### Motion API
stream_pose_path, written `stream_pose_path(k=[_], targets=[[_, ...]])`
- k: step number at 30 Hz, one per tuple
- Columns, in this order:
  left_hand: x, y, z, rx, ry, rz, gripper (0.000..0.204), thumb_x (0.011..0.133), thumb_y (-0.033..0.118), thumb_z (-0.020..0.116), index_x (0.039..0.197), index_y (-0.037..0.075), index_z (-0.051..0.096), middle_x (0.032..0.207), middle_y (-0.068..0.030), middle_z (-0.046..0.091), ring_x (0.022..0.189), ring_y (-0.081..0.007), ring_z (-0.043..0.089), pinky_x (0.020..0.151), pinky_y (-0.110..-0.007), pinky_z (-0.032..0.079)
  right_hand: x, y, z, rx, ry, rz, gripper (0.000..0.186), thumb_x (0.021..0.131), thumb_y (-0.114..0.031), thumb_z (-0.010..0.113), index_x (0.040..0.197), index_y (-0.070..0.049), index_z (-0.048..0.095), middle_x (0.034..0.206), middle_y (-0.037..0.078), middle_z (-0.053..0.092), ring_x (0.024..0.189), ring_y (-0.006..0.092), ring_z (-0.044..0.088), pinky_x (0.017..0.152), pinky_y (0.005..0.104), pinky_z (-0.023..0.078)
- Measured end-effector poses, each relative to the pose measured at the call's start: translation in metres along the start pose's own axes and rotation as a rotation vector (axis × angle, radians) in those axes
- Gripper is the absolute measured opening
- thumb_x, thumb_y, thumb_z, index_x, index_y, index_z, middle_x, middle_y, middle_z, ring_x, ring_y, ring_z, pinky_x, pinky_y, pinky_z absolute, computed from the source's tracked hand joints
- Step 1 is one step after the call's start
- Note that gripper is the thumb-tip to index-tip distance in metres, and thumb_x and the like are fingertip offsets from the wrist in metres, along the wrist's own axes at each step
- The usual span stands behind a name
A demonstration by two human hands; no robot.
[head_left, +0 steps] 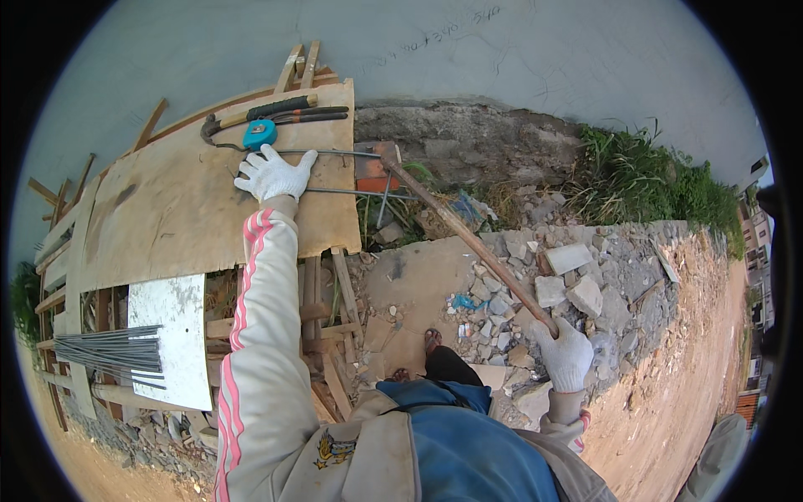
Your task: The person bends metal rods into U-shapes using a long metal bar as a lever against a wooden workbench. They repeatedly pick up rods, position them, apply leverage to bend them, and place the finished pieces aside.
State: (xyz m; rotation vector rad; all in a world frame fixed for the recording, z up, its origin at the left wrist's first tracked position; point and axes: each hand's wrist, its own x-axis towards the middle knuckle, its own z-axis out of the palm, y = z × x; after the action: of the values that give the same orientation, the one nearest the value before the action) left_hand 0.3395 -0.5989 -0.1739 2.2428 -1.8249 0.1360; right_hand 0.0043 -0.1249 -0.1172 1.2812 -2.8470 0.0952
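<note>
While the left hand [276, 176] lies palm down with its gloved fingers spread wide, I see it resting over the thin steel rods [339, 153] on the plywood sheet [159, 201]; whether it also grips metal underneath, I cannot tell. The right hand [565, 358], gloved too, is curled round the lower end of a rusty brown bar [477, 243]. That bar slants up and away to the rods, its far end by an orange-red plate [366, 177] just past the sheet's edge. Two roughly parallel lengths jut out there and another piece crosses near the bar's tip; I cannot tell whether they are all one bent rod. I judge the step in hand to be bending steel, with the bar as lever. As I read it, the next move calls for a firm left palm against slipping and a steady sweep from the right.

Beyond the left fingertips lie a turquoise tape measure [260, 134], a claw hammer [211, 128] and a pair of long dark handles [311, 117], perhaps pincers. Farther out to the left, cut rods [109, 350] lie bundled across a white panel [180, 301]. As for writing, I find dark handwritten marks [452, 33] scrawled on the grey wall [418, 67] and an emblem [335, 449] on the jacket; I can make out no brand on the tools.
</note>
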Motion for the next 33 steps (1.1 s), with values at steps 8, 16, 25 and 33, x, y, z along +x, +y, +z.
stream_pose_path(k=[8,16,25,33], targets=[[0.000,-0.002,0.002,-0.035,0.057,0.015,0.106,0.084,0.087,0.062,0.155,0.009,0.053,0.158,-0.0246,0.050,0.148,-0.0423,0.042,0.117,-0.065,0.027,0.110,-0.018,0.035,0.475,-0.431,-0.284,0.044,0.095,-0.043,0.077,0.096,-0.002,0.064,0.075,0.021,0.060,0.070,0.0384,0.059,0.065,0.0459,0.048],[0.012,-0.018,0.018,-0.177,0.232,0.111,0.073,0.092,0.058,0.076,0.143,0.005,0.067,0.147,-0.0216,0.062,0.142,-0.0369,0.054,0.120,-0.052,0.039,0.194,-0.100,0.089,0.684,-0.443,-0.541,0.041,0.096,-0.035,0.078,0.087,-0.001,0.057,0.071,0.009,0.047,0.067,0.0170,0.045,0.061,0.0392,0.041],[0.021,-0.024,0.017,-0.226,0.250,0.578,0.027,0.093,0.025,0.075,0.117,0.013,0.078,0.126,-0.0119,0.071,0.127,-0.0353,0.062,0.107,-0.049,0.047,0.249,-0.195,0.126,1.416,-1.041,-0.342,0.036,0.101,-0.034,0.079,0.105,0.001,0.071,0.074,0.004,0.070,0.049,0.0092,0.057,0.046,0.0262,0.042],[0.032,-0.020,-0.020,-0.021,0.103,0.766,0.013,0.096,0.021,0.072,0.107,0.014,0.075,0.104,-0.0093,0.068,0.106,-0.0329,0.065,0.100,-0.046,0.048,0.257,-0.245,0.106,1.383,-1.238,-0.297,0.029,0.101,-0.028,0.078,0.102,0.000,0.072,0.068,0.004,0.068,0.048,0.0098,0.056,0.043,0.0260,0.041]])
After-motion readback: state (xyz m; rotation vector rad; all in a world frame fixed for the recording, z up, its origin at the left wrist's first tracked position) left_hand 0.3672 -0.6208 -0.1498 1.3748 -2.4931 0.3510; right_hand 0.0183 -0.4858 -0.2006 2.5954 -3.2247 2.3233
